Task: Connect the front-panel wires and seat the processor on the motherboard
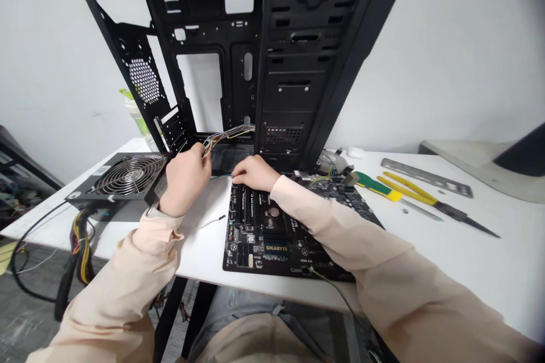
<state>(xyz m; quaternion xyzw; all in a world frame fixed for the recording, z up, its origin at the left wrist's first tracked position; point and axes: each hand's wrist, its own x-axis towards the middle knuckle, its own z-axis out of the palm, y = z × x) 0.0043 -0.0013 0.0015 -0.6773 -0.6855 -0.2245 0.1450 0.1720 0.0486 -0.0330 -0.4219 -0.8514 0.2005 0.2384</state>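
At the far edge of the white table (200, 255), wiring work is in hand beneath the open case. Your left hand (186, 178) is curled, its fingers closed on the end of a multicoloured wire bundle (227, 136) leading from the upright black PC case (289, 68). Your right hand (253, 173) lies palm down at the far edge of the Gigabyte motherboard (272, 249), fingertips at a thin wire (221, 177) running toward your left hand; you cannot tell from this view whether they pinch it.

Board flat on the table, just in front of the case. To its left, a power supply (128, 176) sits fan up. To its right lie long-nose pliers (409, 190) with yellow handles and a green-and-yellow screwdriver (377, 186).

Hidden: the bundle's wire ends, inside your left fingers; the board's far right part, partly behind your right forearm.
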